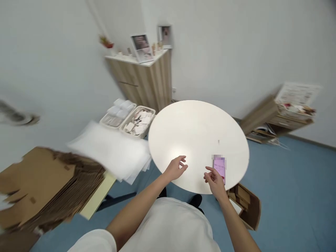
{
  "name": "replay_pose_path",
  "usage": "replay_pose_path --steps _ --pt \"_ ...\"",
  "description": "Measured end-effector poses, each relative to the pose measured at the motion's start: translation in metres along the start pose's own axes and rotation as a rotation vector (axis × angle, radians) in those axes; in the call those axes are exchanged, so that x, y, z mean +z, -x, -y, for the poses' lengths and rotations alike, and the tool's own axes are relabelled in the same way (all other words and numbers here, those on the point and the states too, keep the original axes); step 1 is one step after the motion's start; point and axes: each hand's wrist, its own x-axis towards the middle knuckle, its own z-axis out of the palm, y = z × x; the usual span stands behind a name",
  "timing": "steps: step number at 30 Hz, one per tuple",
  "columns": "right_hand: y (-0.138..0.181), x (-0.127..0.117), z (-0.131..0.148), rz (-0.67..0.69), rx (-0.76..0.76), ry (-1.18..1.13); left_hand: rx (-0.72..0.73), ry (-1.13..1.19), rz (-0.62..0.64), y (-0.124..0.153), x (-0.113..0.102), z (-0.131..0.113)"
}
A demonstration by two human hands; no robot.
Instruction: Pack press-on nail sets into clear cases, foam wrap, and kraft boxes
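Observation:
A round white table (194, 122) stands before me. Over its near left edge is my left hand (176, 168), fingers apart and curved, with nothing in it. My right hand (215, 180) hovers over the near right part, its index finger and thumb spread, also holding nothing. Just beside the right hand, a smartphone (219, 166) with a lit pink screen lies on the tabletop; part of its picture is pixelated. Farther back on the table is a tiny dark object (218, 141), too small to name.
On the left are flat cardboard sheets (47, 178), white foam sheets (112, 147), and two baskets, one of paper pieces (139, 120). A wooden cabinet (147, 77) stands behind. An open cardboard box (249, 210) sits on the floor at right, a shelf unit (283, 119) beyond.

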Motion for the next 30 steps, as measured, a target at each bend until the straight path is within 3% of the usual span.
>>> replay_pose_path --steps 3,6,12,16,20,25,30 --pt "-0.021 0.08 0.034 0.302 -0.024 0.09 -0.127 0.032 -0.152 0.026 -0.056 0.039" --pt "-0.04 0.147 0.06 0.503 -0.11 0.203 -0.215 0.058 -0.289 0.051 -0.102 0.071" --pt "-0.089 0.235 0.095 0.824 -0.268 0.39 -0.403 0.106 -0.464 0.079 -0.171 0.112" --pt "-0.13 0.283 0.115 0.783 -0.344 0.431 -0.438 0.08 -0.6 0.068 -0.21 0.125" --pt "-0.169 0.323 0.135 0.71 -0.457 0.565 -0.412 -0.097 -0.659 0.039 -0.251 0.129" --pt "-0.205 0.357 0.14 0.672 -0.574 0.812 -0.457 -0.467 -0.52 -0.017 -0.294 0.136" --pt "-0.232 0.39 0.131 0.655 -0.612 1.017 -0.487 -0.735 -0.387 -0.077 -0.326 0.161"
